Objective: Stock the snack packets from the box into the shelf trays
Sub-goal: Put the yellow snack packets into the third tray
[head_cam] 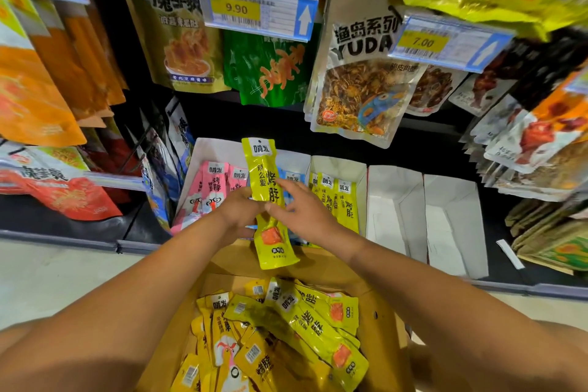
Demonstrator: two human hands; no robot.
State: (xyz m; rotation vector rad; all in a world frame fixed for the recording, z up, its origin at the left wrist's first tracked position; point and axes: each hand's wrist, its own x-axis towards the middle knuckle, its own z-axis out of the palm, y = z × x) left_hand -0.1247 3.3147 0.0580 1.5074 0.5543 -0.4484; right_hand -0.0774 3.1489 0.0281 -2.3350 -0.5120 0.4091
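Shelf trays (394, 200) stand beyond both hands. The left hand (237, 212) grips the upright yellow packet (265, 169); the right hand (304, 210) touches it with straight fingers.

Box (381, 321) of packets (305, 325) nearest, shelf trays (394, 210) behind it, hanging bags (359, 86) above, seemingly several deep.

Left grip (236, 212) holds a yellow packet (263, 169) upright (label readable), right grip (305, 213) touching it, above the box (383, 325)
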